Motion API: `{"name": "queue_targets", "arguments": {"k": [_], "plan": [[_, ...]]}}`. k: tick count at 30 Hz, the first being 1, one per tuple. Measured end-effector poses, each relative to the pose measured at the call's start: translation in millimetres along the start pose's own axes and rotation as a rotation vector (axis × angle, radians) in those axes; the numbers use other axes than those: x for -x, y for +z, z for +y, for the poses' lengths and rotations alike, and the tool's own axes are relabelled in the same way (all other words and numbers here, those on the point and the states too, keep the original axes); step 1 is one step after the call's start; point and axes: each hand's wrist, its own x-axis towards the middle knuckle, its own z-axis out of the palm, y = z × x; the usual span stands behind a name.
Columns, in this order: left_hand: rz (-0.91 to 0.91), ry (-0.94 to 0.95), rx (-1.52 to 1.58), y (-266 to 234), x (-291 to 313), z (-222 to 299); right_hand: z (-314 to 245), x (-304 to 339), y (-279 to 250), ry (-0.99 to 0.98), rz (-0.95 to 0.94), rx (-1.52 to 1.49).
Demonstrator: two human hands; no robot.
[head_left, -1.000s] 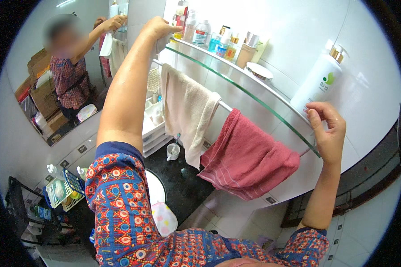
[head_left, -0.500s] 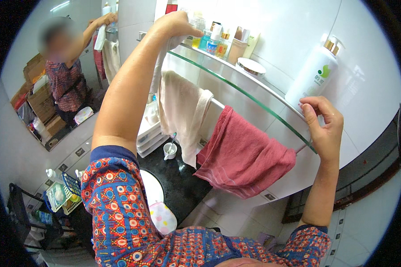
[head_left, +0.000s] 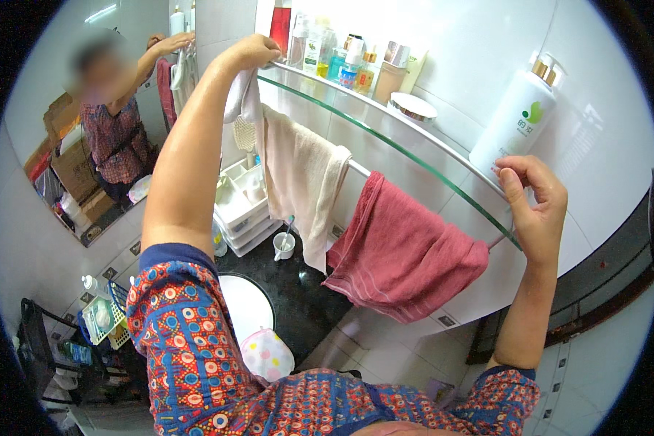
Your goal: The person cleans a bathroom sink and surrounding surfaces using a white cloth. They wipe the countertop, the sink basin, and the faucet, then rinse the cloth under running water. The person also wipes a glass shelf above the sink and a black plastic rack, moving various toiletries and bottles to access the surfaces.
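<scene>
My left hand (head_left: 253, 52) is at the far left end of a glass shelf (head_left: 392, 136), fingers bent closed over a white cloth (head_left: 243, 102) that hangs below it. The hand and forearm partly hide the cloth. At the shelf's right end my right hand (head_left: 539, 211) has its fingers curled around the front metal rail (head_left: 443, 147), beside a tall white pump bottle (head_left: 517, 120). Under the shelf a cream towel (head_left: 301, 174) and a dark pink towel (head_left: 407, 251) hang over a bar.
Small bottles (head_left: 347, 64) and a white jar (head_left: 412, 107) line the shelf. Below are a white drawer organizer (head_left: 241, 207), a cup with a toothbrush (head_left: 283, 245), and a white basin (head_left: 248, 309) in a black counter (head_left: 305, 298). A mirror (head_left: 58, 138) hangs at left.
My left hand has moved left along the shelf with the white cloth, from beside the small bottles to the shelf's end. My right hand stays at the right end of the rail.
</scene>
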Motion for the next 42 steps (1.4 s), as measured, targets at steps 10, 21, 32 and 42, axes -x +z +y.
{"name": "queue_targets", "arguments": {"k": [10, 21, 32, 42], "plan": [[0.037, -0.225, -0.348, 7.9, -18.6, 2.8, 0.5, 2.0, 1.0, 0.039, -0.003, 0.023], [0.031, -0.212, -0.312, 3.5, -31.1, -8.2, -0.2, 1.2, 3.8, 0.056, -0.003, -0.016], [-0.098, -0.196, -0.290, 27.8, -54.1, 3.1, 1.1, 2.0, 1.4, 0.049, -0.022, -0.011], [-0.155, -0.239, -0.177, 28.1, -59.2, -8.1, 0.1, 1.0, 3.4, 0.074, -0.006, -0.040]]}}
